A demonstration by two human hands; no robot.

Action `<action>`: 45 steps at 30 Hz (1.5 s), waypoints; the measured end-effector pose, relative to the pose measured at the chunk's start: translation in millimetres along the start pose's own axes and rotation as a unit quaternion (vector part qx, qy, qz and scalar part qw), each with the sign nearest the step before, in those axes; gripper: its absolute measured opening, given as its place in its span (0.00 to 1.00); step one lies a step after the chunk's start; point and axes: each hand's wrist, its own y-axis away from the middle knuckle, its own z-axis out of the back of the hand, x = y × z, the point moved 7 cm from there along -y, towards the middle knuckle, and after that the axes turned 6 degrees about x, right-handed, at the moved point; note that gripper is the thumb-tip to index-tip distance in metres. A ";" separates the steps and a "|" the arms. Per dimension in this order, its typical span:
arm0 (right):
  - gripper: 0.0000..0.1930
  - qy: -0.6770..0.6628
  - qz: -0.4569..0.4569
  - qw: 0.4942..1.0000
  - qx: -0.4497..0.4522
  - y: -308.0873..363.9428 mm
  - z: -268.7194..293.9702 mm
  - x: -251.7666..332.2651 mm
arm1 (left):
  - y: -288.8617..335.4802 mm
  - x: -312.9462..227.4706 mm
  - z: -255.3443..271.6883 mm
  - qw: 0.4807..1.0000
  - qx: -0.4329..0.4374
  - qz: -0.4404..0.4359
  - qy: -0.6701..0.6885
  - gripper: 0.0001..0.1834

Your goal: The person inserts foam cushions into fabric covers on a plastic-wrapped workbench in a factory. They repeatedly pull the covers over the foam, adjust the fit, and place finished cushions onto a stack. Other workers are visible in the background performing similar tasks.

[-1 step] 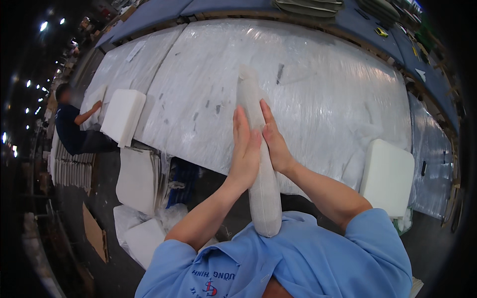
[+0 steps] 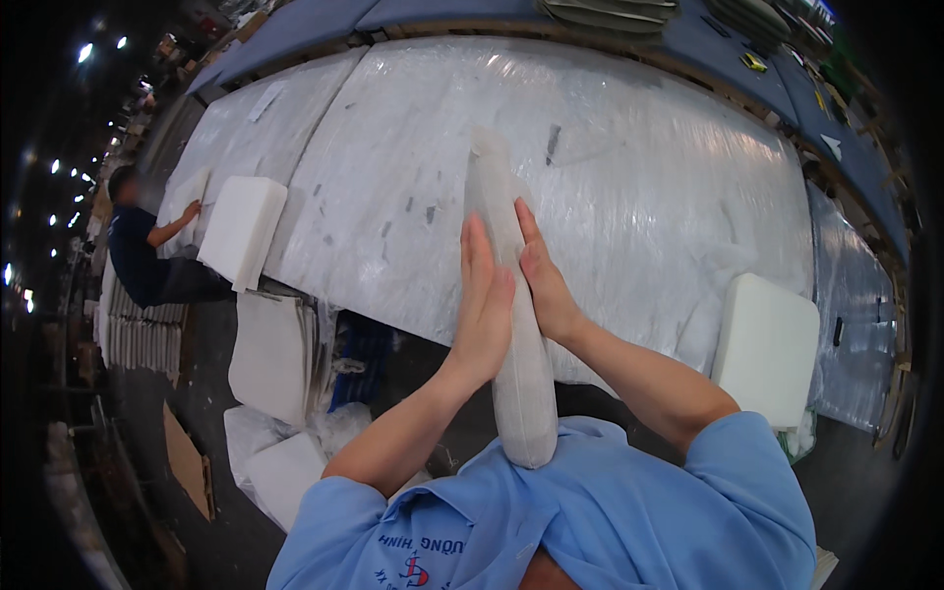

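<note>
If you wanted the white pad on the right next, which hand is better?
Probably the right hand: it's nearer the white pad, on the same side of the cushion. The left hand is on the cushion's other side. Both hands touch the cushion, though.

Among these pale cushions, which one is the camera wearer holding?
The middle cushion, seen edge-on between the flat left grip and the flat right grip. The left cushion and right cushion show their broad faces and touch neither grip.
</note>
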 end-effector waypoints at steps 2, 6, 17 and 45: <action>0.42 0.005 -0.015 1.000 0.010 12.4 -8.0 5.7 | 27.6 2.9 -0.3 0.997 0.028 -0.056 -0.040 0.42; 0.42 0.035 0.012 0.999 0.005 50.0 -25.9 21.8 | 58.1 -6.5 -5.7 0.997 0.018 -0.067 -0.029 0.41; 0.41 0.002 -0.021 1.000 0.009 74.0 -36.7 17.2 | 94.4 0.1 -8.1 0.993 -0.010 -0.121 -0.002 0.45; 0.40 -0.061 -0.001 0.998 0.003 -39.0 1.4 -6.0 | -2.7 27.3 6.4 0.995 -0.006 -0.092 0.048 0.46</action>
